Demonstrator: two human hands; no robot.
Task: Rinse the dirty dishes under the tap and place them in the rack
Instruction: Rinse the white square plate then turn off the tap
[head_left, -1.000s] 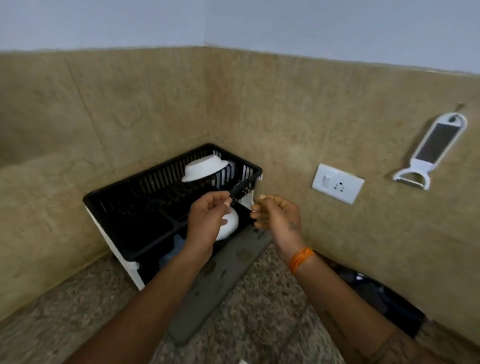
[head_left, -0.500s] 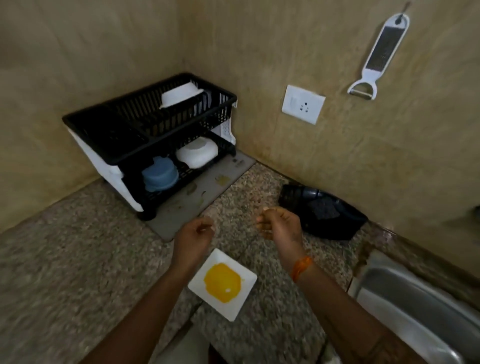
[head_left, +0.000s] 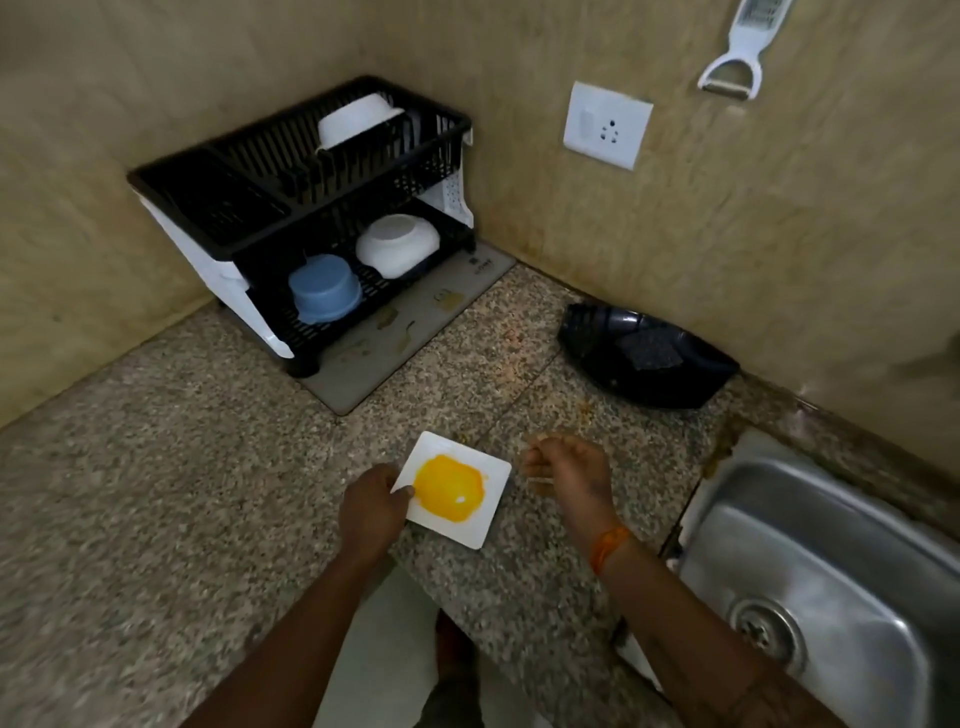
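Observation:
A small square white plate (head_left: 491, 512) smeared with yellow lies on the granite counter (head_left: 156, 493) near its front edge. My left hand (head_left: 371, 512) grips the plate's left corner, thumb on top. Just to the plate's right hovers my right hand (head_left: 569, 470), fingers loosely curled and holding nothing. The black two-tier dish rack (head_left: 218, 202) stands in the back corner with a white bowl (head_left: 358, 119) on the top tier. A blue bowl (head_left: 324, 296) and another white bowl (head_left: 397, 244) sit upside down on the lower tier. The steel sink (head_left: 841, 587) is at the right; no tap is in view.
A grey drain mat (head_left: 410, 332) lies under the rack. A black tray with a dark scrub pad (head_left: 647, 353) sits against the back wall. On the wall are a white socket (head_left: 608, 124) and a hanging white peeler (head_left: 737, 57).
My view dropped from the rack to the counter. Both hands came back from the rack's top tier. My left hand went down and took hold of the yellow-smeared plate.

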